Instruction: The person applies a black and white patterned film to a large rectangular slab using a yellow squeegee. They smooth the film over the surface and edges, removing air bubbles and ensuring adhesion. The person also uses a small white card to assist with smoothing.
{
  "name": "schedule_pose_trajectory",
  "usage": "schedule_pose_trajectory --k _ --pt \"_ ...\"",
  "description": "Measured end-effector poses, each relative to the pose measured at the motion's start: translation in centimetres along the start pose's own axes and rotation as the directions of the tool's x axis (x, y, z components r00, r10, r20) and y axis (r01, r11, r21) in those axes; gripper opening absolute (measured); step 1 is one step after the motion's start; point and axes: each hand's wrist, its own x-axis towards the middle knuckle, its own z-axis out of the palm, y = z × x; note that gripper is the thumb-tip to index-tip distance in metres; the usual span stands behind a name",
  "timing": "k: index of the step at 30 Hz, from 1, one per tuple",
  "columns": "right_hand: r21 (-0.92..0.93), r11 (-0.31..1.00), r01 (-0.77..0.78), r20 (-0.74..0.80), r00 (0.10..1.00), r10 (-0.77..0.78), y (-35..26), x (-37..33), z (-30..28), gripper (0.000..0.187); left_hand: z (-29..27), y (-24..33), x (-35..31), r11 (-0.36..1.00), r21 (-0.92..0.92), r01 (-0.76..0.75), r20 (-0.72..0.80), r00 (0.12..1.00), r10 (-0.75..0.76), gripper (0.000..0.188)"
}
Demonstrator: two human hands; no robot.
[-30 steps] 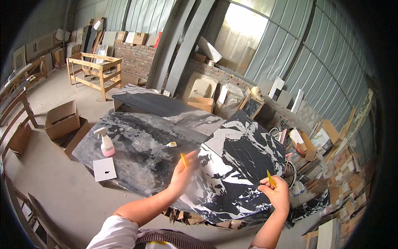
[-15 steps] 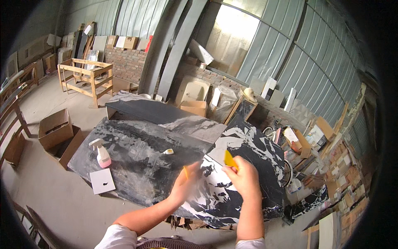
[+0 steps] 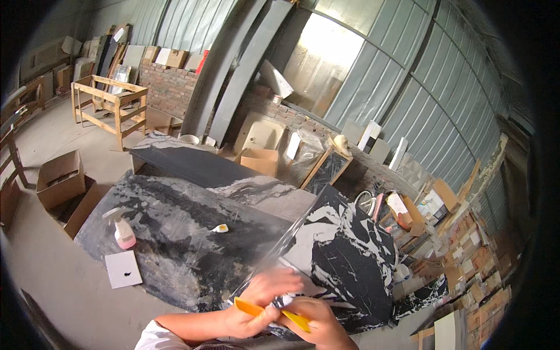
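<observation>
Low over the near edge of a black-and-white marbled slab, my two hands have come together. My left hand is closed around a flat orange-yellow blade-like piece. A flat yellow piece, like a plastic scraper, is pinched in my right hand. The fingers of both hands meet around a small black-and-white patch; whether this is a held thing or the slab behind, I cannot tell. A small white bottle with a yellow label lies on the dark grey slab to the left.
A spray bottle with pink liquid and a white square tile stand at the left end of the dark slab. Beyond are an open cardboard box, a wooden frame and a white basin. Stacked boxes line the right.
Apart and over the slab before, my hands have come together and down toward my body, each with its yellow piece. The view has shifted slightly, moving the scene leftward.
</observation>
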Motion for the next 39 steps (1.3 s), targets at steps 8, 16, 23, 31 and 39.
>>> schedule_pose_trajectory --k 8,16,23,31,39 --pt "0.165 0.829 -0.534 -0.79 0.431 0.435 -2.5 -0.5 -4.8 0.015 -4.1 -8.3 6.2 0.981 -0.07 -0.181 0.259 0.946 0.193 0.057" --pt "0.034 0.748 -0.663 -0.958 0.191 0.213 1.6 -3.9 -5.7 0.019 -1.7 -16.2 8.2 0.949 -0.259 -0.182 0.291 0.922 0.256 0.05" --pt "-0.024 0.636 -0.771 -0.991 0.101 0.084 1.8 -1.6 -4.7 0.019 0.2 -21.6 11.1 0.947 -0.274 -0.169 0.187 0.956 0.225 0.041" --pt "-0.031 0.557 -0.83 -0.998 0.057 0.03 2.1 -2.9 -5.0 0.023 1.3 -26.0 14.4 0.947 -0.281 -0.154 0.167 0.964 0.206 0.03" --pt "-0.019 0.485 -0.874 -0.999 0.04 0.033 1.5 -4.0 -5.0 0.023 3.5 -30.7 18.0 0.979 -0.197 -0.055 0.162 0.983 0.088 0.032"
